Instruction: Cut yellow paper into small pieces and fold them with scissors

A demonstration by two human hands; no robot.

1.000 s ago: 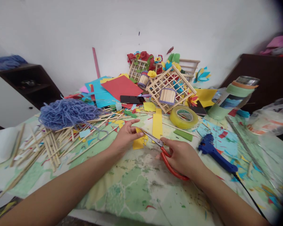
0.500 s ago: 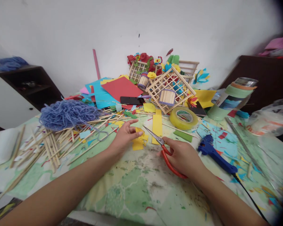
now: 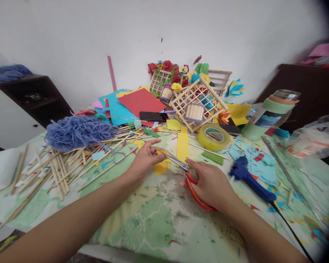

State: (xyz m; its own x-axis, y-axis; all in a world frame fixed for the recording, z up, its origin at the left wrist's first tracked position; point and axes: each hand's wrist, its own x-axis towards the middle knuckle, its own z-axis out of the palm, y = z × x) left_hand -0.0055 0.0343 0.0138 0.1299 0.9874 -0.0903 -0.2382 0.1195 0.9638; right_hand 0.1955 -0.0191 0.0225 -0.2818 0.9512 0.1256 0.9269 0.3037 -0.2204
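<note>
Between its thumb and fingers my left hand (image 3: 146, 160) pinches a small piece of yellow paper, mostly hidden by the fingers and blades. My right hand (image 3: 208, 182) grips the red handles of a pair of scissors (image 3: 182, 165), whose blades point left and reach the paper at my left fingertips. Under and beside the blades, yellow paper scraps (image 3: 160, 168) lie on the tablecloth. A yellow paper strip (image 3: 182, 144) lies just beyond the scissors.
Blue yarn (image 3: 79, 133) and many wooden sticks (image 3: 61, 171) spread at the left. On the right are a tape roll (image 3: 214, 138), a blue glue gun (image 3: 250, 182) with its cord, and a bottle (image 3: 268, 115). Stick lattices (image 3: 199, 104) with paper flowers stand behind, near a black phone (image 3: 153, 116).
The scissors have moved left, so their tips now meet the yellow paper at my left hand. My left hand has stayed nearly in place.
</note>
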